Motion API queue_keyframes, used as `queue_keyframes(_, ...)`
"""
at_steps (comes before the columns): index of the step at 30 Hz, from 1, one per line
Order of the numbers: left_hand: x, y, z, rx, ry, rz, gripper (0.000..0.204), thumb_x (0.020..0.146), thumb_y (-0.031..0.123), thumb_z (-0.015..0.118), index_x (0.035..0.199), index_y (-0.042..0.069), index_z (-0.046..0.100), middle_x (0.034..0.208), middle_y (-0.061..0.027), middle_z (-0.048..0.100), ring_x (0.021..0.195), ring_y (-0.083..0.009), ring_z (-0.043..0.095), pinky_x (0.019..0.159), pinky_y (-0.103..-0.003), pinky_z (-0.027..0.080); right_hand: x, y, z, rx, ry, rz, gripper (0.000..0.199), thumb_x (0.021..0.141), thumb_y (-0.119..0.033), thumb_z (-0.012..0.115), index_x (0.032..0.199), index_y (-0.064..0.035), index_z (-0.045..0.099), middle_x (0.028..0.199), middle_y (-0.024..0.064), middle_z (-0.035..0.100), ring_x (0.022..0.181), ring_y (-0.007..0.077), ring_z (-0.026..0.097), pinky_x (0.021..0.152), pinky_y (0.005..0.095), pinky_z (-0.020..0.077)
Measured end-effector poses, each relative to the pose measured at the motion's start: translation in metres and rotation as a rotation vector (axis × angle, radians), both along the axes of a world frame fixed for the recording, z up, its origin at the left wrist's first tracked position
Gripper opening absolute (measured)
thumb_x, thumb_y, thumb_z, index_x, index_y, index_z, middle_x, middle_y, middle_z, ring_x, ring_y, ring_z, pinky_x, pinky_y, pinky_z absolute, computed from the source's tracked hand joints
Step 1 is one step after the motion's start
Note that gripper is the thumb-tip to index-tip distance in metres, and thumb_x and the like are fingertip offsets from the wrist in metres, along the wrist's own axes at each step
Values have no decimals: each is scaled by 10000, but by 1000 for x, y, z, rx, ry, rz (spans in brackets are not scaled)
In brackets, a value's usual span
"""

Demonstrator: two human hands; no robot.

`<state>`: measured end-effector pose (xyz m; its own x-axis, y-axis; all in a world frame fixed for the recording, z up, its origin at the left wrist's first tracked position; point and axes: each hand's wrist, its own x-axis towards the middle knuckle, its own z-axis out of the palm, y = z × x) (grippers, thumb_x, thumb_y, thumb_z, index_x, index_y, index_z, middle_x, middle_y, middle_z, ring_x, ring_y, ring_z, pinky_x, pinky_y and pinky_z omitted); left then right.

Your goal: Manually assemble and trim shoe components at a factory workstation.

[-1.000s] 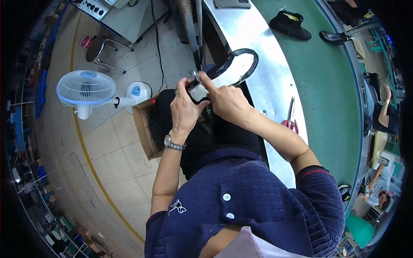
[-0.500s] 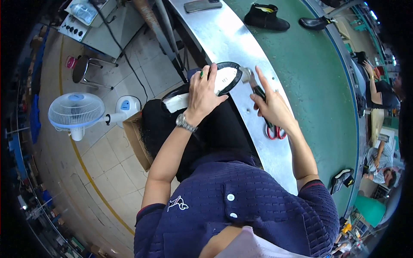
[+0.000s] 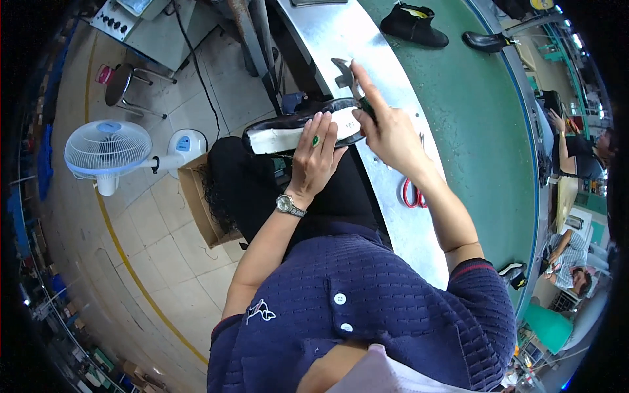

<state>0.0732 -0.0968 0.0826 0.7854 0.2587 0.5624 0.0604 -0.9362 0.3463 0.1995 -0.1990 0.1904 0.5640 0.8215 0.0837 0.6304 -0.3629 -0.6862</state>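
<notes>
A black shoe (image 3: pixel 257 126), its white insole turned up, lies across my lap beside the metal ledge. My left hand (image 3: pixel 316 157), with a watch at the wrist and a green-stoned ring, grips its middle, fingers laid flat over the insole. In my right hand (image 3: pixel 396 137) is a pair of lasting pliers (image 3: pixel 344 73), metal head pointing away from me, dark handles mostly hidden by the fingers. The index finger stretches along the tool while the hand rests close by the shoe's right end. Red-handled scissors (image 3: pixel 413 205) lie on the metal ledge (image 3: pixel 419 236) below my right forearm.
Beyond the ledge runs a green belt (image 3: pixel 478 157) carrying a black ankle boot (image 3: pixel 414 26) and other shoes. To my left stand a white fan (image 3: pixel 108 154), a cardboard box (image 3: pixel 196 206) and a round stool (image 3: pixel 119 85). Co-workers sit at far right.
The shoe has swung to lie more level, and my left hand has turned on it. My right hand has moved left and away from me, bringing the pliers' head past the shoe's far edge.
</notes>
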Motion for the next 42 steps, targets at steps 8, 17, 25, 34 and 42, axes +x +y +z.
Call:
queue_keyframes(8,-14,0,-6,-57,-43,-85,288,803,196,717,918,-35,588,1199,-217,557,1250,-364,474,1046,-440,417,-14,-9,4,-216,-104,145,773,866,-81,551,1508,-278,168,741,207,655,652,381,645,605,482,513)
queue_keyframes(17,-101,-1,27,-222,10,110,374,697,324,829,726,45,581,1214,-155,541,1275,-345,427,1042,-453,370,-44,-26,15,-267,-18,297,745,871,-100,590,1490,-322,238,598,160,603,564,367,609,558,461,473)
queue_keyframes(25,-144,7,16,-1032,48,516,459,928,333,608,1181,-46,553,1022,-189,623,1004,-298,600,876,-373,453,-87,37,-22,-410,-78,547,747,889,-62,560,1502,-278,193,737,196,634,632,359,640,580,439,518)
queue_keyframes(34,-152,15,14,-889,-28,500,382,960,320,545,1004,-55,600,870,-189,602,813,-346,590,734,-405,457,-80,47,-19,-267,-140,407,748,896,-59,558,1504,-270,176,779,208,656,598,375,634,575,469,496)
queue_keyframes(42,-164,16,12,-620,-24,549,303,967,226,528,978,-45,663,770,-191,640,679,-349,646,581,-388,496,-74,62,22,-527,-105,545,608,912,-142,568,1444,-91,278,549,182,581,554,397,617,572,472,492)
